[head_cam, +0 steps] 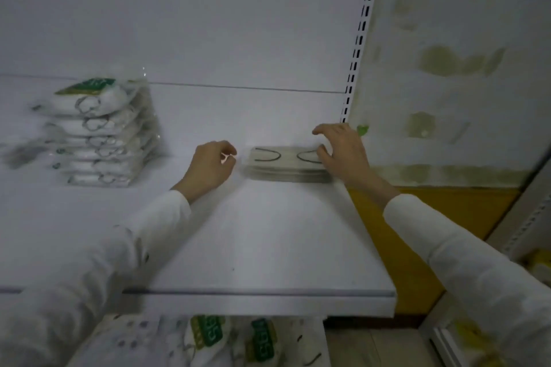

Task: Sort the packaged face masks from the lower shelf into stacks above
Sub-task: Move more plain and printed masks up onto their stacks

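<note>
Tall stack (95, 134) of green-labelled mask packs on shelf (268, 232), well left of left hand (208, 167). Left hand just left of low stack (283, 165), fingers curled, thumb by forefinger, nothing seen in grasp. Right hand (340, 152) at low stack's right end, fingers spread, thumb touching it, not gripping. Loose packs (208, 337) under shelf, below both forearms.

- Can't read the blurred print on the left stack (95, 134).
- Can't see the right stack's (280, 162) right end, behind the right hand (340, 152).
- Can't tell of any pinch in the left hand (210, 165).
- Near packs (208, 337) cut off by the shelf (268, 292) and the bottom edge.
</note>
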The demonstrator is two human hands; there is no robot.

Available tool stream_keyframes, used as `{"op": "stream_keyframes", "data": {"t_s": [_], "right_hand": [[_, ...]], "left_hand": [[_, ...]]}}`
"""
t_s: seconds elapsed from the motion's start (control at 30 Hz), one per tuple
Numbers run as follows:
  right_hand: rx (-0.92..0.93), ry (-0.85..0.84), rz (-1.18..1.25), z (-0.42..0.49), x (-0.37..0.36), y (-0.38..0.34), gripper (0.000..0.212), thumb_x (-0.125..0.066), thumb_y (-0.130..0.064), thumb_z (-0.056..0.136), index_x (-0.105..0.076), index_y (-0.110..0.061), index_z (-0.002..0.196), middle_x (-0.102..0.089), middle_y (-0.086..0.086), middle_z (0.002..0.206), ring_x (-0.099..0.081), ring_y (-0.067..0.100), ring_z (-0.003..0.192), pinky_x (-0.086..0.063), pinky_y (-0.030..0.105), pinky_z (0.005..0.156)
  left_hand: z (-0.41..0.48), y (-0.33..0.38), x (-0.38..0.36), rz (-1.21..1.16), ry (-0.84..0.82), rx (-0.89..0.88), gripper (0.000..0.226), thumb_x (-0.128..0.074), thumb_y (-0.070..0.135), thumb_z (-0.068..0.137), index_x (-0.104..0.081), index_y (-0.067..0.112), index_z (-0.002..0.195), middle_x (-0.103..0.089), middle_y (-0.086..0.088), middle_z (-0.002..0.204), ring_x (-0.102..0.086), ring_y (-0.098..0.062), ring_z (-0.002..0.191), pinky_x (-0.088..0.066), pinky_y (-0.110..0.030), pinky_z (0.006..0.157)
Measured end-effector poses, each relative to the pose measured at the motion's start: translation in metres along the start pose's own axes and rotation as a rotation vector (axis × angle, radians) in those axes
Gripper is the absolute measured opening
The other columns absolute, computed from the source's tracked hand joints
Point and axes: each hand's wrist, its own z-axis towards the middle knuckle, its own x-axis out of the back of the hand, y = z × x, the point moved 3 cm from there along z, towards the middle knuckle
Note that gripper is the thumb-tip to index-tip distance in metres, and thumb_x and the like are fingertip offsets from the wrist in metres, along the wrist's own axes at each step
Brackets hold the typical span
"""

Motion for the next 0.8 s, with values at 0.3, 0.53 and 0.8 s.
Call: {"op": "stream_keyframes", "data": {"t_s": [0.3,0.53,0.8], "right_hand": [[0.193,-0.112,0.012,-0.062,0.017,-0.097,0.038,-0.054,-0.031,0.088,-0.060,-0.014,0.122,-0.063,0.008,0.114,-0.054,0.025,0.107,-0.043,0.037,0.087],[0.336,-0.011,0.213,-0.153,0.035,-0.186,0.022,-0.052,-0.017,0.091,-0.066,-0.008,0.105,-0.067,0.003,0.094,-0.061,0.018,0.085,-0.051,0.035,0.068],[0.494,-0.313,0.196,-0.271,-0.053,-0.220,0.017,-0.062,-0.005,0.079,-0.070,-0.008,0.094,-0.067,0.002,0.077,-0.059,0.016,0.072,-0.040,0.021,0.054]], "left_hand": [[-0.078,0.006,0.033,-0.015,-0.147,-0.117,0.014,-0.058,0.013,0.087,-0.069,0.013,0.095,-0.069,-0.004,0.098,-0.063,-0.017,0.084,-0.042,-0.019,0.076],[-0.178,-0.005,0.080,-0.317,-0.121,-0.148,0.016,-0.057,0.006,0.085,-0.067,0.018,0.090,-0.070,0.000,0.082,-0.065,-0.010,0.074,-0.054,-0.024,0.070],[-0.271,-0.080,0.049,-0.475,-0.400,-0.037,0.019,-0.060,0.013,0.085,-0.066,0.030,0.088,-0.071,0.004,0.079,-0.064,-0.004,0.065,-0.047,-0.015,0.059]]}}
